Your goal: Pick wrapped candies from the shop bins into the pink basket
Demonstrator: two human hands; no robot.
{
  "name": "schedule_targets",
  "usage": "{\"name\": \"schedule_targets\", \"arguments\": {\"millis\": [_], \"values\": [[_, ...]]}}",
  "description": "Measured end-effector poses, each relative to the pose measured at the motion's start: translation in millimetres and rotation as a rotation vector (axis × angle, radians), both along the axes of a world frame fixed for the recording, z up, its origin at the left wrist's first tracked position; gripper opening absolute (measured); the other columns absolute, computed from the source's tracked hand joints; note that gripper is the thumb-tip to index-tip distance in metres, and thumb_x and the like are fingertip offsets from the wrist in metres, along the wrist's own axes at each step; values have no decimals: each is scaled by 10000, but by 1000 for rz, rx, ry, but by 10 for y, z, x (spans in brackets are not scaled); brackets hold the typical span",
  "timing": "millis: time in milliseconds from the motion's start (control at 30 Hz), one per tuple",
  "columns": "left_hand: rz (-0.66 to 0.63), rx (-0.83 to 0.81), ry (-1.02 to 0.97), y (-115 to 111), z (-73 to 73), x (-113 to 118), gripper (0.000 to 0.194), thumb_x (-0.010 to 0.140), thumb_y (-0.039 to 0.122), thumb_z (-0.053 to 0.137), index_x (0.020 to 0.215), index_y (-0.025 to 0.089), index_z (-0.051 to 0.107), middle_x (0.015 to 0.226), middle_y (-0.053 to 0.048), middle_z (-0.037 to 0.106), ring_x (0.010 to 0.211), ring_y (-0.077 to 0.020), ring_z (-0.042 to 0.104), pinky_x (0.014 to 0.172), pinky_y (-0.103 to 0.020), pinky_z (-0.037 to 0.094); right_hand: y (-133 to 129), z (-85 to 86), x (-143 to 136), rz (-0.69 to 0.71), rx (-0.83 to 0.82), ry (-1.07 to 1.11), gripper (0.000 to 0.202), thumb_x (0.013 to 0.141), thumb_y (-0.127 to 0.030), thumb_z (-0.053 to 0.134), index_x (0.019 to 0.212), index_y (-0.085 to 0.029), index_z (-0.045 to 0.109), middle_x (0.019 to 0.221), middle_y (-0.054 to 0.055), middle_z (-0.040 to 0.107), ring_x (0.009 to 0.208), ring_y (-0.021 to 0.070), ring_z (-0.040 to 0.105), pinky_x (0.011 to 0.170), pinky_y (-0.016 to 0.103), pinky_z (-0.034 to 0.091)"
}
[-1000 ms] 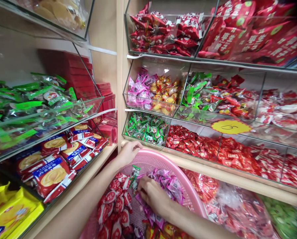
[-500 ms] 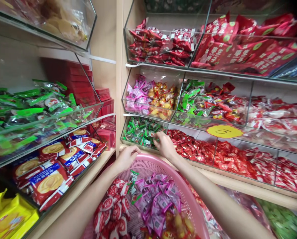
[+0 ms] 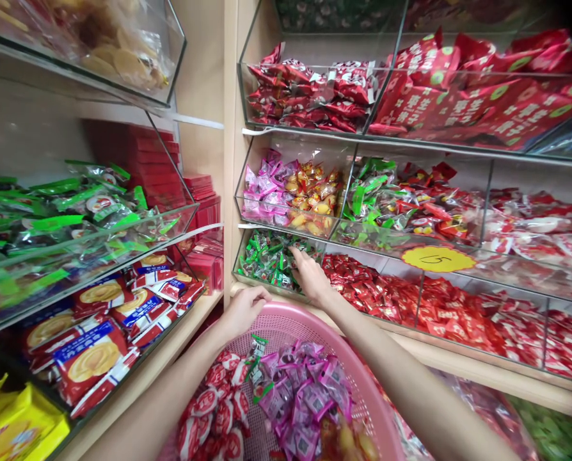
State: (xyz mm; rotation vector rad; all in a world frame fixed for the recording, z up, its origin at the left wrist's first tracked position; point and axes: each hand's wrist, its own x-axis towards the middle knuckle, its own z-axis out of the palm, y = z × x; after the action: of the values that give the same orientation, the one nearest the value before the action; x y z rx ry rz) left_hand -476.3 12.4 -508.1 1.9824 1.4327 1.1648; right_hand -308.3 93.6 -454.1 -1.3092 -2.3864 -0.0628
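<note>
My left hand is closed on the far rim of a pink plastic basket, its fingers bent over the edge. Inside the basket lie red-and-white wrapped candies, purple wrapped candies, some yellow-orange pieces and a few green packets. Beyond the rim, my right hand reaches into a clear bin of green wrapped candies. Its index finger is stretched out over them, and no candy shows in the fingers. The lower fingers are partly hidden.
Clear-fronted bins of red candies run right along the low shelf. Above them hang a yellow price tag and more candy bins. On the left are green packets, red-and-blue biscuit packs and stacked red boxes.
My right hand has stayed at the green candy bin, shifting slightly down while its bent fingers straightened. The left hand remains on the basket rim. The view has tilted a little.
</note>
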Motion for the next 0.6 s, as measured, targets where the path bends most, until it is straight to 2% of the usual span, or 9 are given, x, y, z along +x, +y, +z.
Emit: {"name": "schedule_targets", "arguments": {"millis": [267, 467, 600], "values": [[-10, -10, 10, 16, -7, -8, 179, 778, 147, 429, 807, 165, 604, 783, -9, 640, 752, -138, 570, 709, -249, 428, -201, -129, 58, 99, 172, 383, 408, 811, -262, 505, 1210, -222, 429, 1050, 72, 503, 884, 203, 561, 708, 313, 483], [11, 8, 53, 12, 35, 27, 159, 758, 137, 446, 774, 166, 601, 778, -9, 643, 778, -149, 574, 736, -258, 433, -560, -18, 0, 192, 210, 537, 374, 821, -287, 517, 1188, -227, 477, 1058, 68, 525, 735, 148, 555, 637, 275, 481], [-12, 28, 14, 42, -25, 17, 181, 757, 125, 439, 809, 160, 609, 788, -14, 640, 788, -153, 576, 765, -273, 437, -712, 44, -36, 244, 193, 612, 387, 829, -309, 514, 1204, -226, 464, 1044, 58, 577, 804, 167, 573, 685, 291, 489]]}}
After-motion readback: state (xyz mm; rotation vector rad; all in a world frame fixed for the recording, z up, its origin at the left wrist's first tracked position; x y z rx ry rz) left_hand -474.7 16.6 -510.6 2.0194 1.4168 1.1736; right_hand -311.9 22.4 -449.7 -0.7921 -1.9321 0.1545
